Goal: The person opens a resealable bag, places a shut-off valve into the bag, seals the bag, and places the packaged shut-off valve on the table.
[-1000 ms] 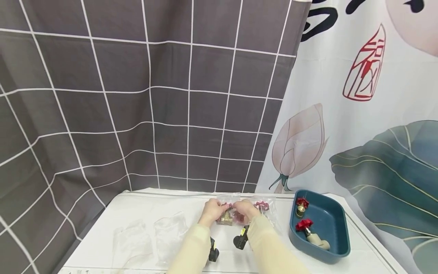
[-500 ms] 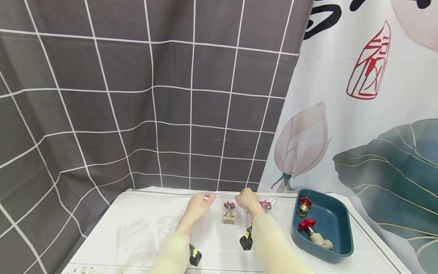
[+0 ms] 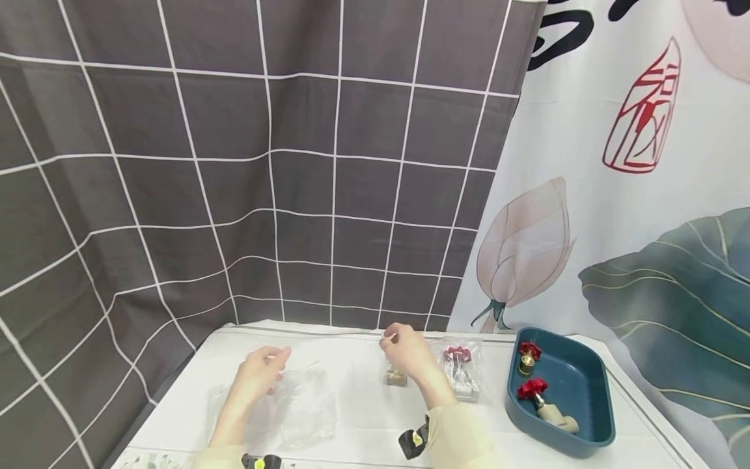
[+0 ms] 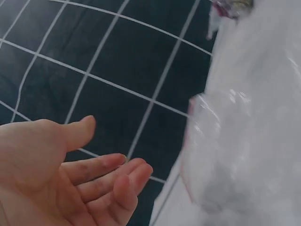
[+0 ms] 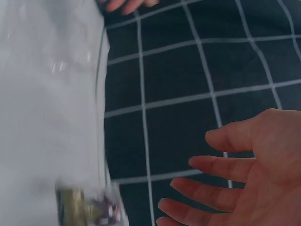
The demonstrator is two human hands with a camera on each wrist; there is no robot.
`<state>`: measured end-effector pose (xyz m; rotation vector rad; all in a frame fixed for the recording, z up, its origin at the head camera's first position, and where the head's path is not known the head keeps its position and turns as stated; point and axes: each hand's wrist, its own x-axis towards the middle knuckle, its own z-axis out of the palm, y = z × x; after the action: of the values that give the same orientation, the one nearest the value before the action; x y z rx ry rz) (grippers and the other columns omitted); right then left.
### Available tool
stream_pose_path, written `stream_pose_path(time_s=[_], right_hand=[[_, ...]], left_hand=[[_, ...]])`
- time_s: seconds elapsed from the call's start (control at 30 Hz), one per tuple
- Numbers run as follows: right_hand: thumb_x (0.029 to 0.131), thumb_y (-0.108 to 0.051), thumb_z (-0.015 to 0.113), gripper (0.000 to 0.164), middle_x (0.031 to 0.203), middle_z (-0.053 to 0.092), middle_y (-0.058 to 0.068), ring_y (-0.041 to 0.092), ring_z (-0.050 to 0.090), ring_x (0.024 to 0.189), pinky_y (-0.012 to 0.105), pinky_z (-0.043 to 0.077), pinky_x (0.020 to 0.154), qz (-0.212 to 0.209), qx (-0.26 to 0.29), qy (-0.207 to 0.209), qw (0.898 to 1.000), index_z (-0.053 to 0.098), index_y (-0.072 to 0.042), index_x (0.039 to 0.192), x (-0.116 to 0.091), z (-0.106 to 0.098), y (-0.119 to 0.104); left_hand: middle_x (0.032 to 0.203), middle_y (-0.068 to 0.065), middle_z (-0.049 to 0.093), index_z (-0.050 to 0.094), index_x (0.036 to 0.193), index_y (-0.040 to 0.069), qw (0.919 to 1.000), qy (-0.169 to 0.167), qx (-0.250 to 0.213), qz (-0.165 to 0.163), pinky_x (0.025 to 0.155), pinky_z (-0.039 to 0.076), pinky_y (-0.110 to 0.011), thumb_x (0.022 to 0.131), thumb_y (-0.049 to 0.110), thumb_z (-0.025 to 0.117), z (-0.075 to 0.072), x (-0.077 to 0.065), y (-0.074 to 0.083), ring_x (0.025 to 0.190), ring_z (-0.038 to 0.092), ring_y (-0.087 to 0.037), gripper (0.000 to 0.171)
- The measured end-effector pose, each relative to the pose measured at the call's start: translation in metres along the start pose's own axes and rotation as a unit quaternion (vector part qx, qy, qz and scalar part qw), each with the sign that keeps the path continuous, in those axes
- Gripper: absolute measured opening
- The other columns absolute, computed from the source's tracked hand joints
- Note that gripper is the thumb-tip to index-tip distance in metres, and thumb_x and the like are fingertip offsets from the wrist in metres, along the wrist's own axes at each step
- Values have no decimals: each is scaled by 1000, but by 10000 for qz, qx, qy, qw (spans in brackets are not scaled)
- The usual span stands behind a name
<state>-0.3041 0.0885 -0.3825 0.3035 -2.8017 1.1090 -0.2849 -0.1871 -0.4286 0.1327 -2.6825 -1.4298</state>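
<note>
My left hand [image 3: 256, 378] hovers over the left side of the table, near a flat clear plastic bag [image 3: 307, 404]. In the left wrist view its fingers are relaxed and hold nothing, with the bag [image 4: 221, 155] to their right. Above a brass valve [image 3: 396, 376] is my right hand [image 3: 413, 357], which hides the valve's top in the head view. The right wrist view shows that hand's fingers spread and holding nothing; the bagged brass valve [image 5: 75, 207], blurred, lies to their left. A silver valve with a red handwheel [image 3: 459, 371] lies bagged right of that hand.
On the right stands a blue tray [image 3: 606, 391] holding a brass-bodied valve [image 3: 529, 357] and a beige-bodied valve [image 3: 547, 407], both with red handwheels. A grey checked curtain [image 3: 305, 247] hangs behind the white table [image 3: 363, 423].
My left hand has moved left from the brass valve to over the clear bags. The right hand has drifted slightly left over the brass valve, uncovering the bagged silver one.
</note>
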Motion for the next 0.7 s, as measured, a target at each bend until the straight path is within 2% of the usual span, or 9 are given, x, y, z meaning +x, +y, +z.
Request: stream_pose_path(time_s=[0.13, 0.37, 0.43, 0.6, 0.7], right_hand=[[83, -21, 55, 25, 92, 60, 11, 26, 57, 80, 40, 46, 64, -227, 114, -25, 9997, 59, -4, 102, -8, 11, -14], [83, -22, 55, 24, 98, 59, 13, 30, 55, 90, 44, 45, 69, -511, 317, -122, 9981, 59, -8, 102, -20, 33, -28], [83, -22, 55, 23, 99, 59, 12, 30, 55, 90, 44, 45, 70, -542, 380, -215, 9976, 59, -9, 102, -21, 38, -29], [83, -22, 55, 23, 99, 59, 12, 25, 57, 84, 40, 46, 65, -660, 550, -461, 9952, 59, -9, 102, -21, 51, -29], [83, -22, 56, 23, 99, 59, 11, 22, 56, 80, 36, 46, 62, -729, 619, -583, 9937, 60, -10, 101, -21, 59, -27]], left_hand=[[71, -10, 61, 52, 111, -5, 9991, 67, 413, -106, 47, 43, -28, 85, 43, 52, 3, -7, -10, 52, 54, -21, 54], [69, -11, 54, 52, 93, -13, 9894, 195, 1435, -97, 51, 45, -35, 80, 35, 60, 12, -13, -21, 55, 49, -19, 51], [66, -11, 51, 52, 88, -13, 9886, 167, 1491, -132, 49, 44, -34, 79, 35, 62, 16, -13, -23, 54, 48, -20, 49], [67, -15, 53, 52, 88, -15, 9861, 91, 1649, -193, 48, 46, -34, 74, 33, 66, 24, -9, -31, 55, 51, -21, 52], [63, -12, 53, 53, 81, -9, 9869, 58, 1603, -174, 48, 43, -32, 72, 28, 69, 27, -8, -36, 54, 49, -20, 41]])
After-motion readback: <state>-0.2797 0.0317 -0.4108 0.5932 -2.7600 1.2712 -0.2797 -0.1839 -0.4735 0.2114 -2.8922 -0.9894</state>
